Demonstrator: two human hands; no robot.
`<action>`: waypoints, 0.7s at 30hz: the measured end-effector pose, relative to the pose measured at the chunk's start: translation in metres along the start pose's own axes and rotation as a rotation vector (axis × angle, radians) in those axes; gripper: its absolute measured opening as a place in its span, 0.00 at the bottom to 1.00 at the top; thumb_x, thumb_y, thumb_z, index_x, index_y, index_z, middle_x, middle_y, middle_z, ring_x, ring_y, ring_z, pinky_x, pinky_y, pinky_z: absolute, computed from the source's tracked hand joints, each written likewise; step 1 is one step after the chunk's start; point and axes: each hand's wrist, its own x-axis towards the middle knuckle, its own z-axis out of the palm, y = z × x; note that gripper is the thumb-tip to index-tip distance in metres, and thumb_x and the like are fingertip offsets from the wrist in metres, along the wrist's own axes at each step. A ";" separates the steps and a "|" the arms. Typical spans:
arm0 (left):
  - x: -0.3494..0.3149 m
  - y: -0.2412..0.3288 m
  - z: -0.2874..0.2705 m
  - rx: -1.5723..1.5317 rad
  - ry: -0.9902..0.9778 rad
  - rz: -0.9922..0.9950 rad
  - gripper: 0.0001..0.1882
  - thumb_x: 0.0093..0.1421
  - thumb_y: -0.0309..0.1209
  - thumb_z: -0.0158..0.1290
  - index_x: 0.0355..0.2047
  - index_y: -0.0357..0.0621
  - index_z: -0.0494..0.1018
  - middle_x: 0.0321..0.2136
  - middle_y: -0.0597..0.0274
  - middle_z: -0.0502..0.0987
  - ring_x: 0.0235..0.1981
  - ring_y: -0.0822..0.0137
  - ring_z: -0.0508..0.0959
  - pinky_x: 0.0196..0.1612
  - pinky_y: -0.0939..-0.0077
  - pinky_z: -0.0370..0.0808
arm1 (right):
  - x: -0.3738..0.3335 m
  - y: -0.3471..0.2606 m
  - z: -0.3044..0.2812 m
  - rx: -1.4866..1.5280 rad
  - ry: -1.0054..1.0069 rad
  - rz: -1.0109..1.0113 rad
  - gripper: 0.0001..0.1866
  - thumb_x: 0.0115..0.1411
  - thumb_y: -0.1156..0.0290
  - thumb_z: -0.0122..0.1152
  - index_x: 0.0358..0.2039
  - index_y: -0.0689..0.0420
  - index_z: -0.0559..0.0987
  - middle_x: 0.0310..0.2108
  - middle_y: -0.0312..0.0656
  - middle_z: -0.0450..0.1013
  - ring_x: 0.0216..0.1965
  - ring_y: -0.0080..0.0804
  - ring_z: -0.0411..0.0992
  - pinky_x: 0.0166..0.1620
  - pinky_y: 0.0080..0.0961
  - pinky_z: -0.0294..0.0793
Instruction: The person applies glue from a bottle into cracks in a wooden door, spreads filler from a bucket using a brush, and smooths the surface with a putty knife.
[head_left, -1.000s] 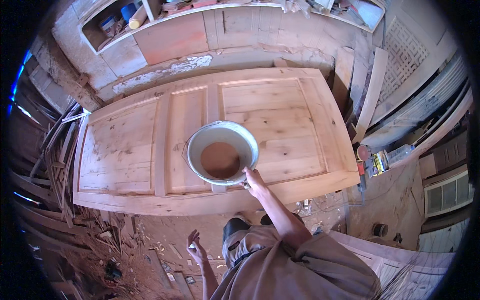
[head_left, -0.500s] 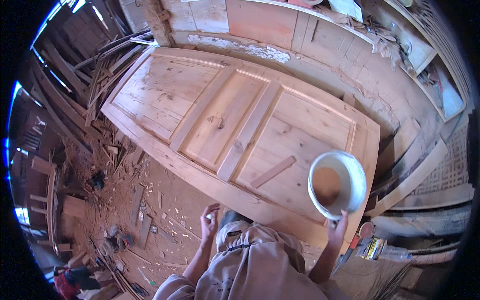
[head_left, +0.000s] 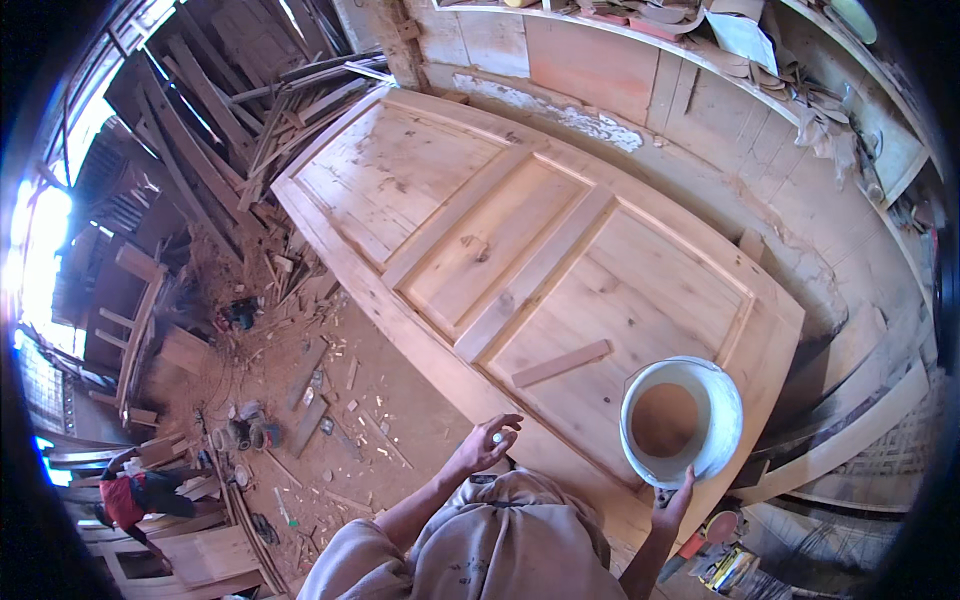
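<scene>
My right hand (head_left: 673, 500) is closed on the near rim of a white bucket (head_left: 728, 425), which is tipped toward me over the right end of a wooden panel door (head_left: 465, 255). Something brown lies inside the bucket; whether liquid or powder I cannot tell. My left hand (head_left: 484, 446) hovers by the door's near edge, fingers curled around a small white object (head_left: 498, 437) too small to name. A short flat wood strip (head_left: 562, 363) lies across the right-hand door panel, left of the bucket.
Offcuts and shavings litter the floor (head_left: 370, 400) at left, with planks (head_left: 190, 150) stacked behind. A wall (head_left: 590, 75) and cluttered shelf (head_left: 750, 70) run along the far side. Curved boards (head_left: 840, 430) lean at right. A person in red (head_left: 125, 502) is at lower left.
My left hand has risen from beside my body toward the door's near edge. The bucket has come a little nearer to me, still in my right hand. The whole view has shifted.
</scene>
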 end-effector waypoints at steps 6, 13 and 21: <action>-0.018 -0.011 -0.017 0.130 -0.072 -0.187 0.15 0.62 0.40 0.55 0.35 0.38 0.74 0.26 0.45 0.79 0.30 0.48 0.81 0.36 0.58 0.76 | -0.015 0.013 -0.014 0.167 -0.209 -0.137 0.27 0.64 0.36 0.45 0.46 0.47 0.71 0.31 0.33 0.71 0.23 0.24 0.69 0.22 0.20 0.69; -0.001 0.048 -0.025 0.064 -0.031 -0.192 0.20 0.57 0.44 0.61 0.29 0.38 0.71 0.19 0.53 0.76 0.23 0.66 0.76 0.28 0.64 0.73 | -0.095 -0.014 0.030 0.153 0.441 -0.333 0.16 0.68 0.49 0.49 0.31 0.47 0.67 0.16 0.27 0.56 0.11 0.18 0.54 0.12 0.18 0.52; 0.026 0.104 -0.004 0.164 -0.391 -0.068 0.20 0.57 0.45 0.60 0.34 0.39 0.70 0.25 0.45 0.77 0.28 0.48 0.78 0.32 0.56 0.73 | -0.112 -0.030 0.095 -0.800 -0.341 -0.642 0.16 0.61 0.65 0.64 0.44 0.62 0.77 0.21 0.33 0.68 0.24 0.19 0.68 0.31 0.17 0.67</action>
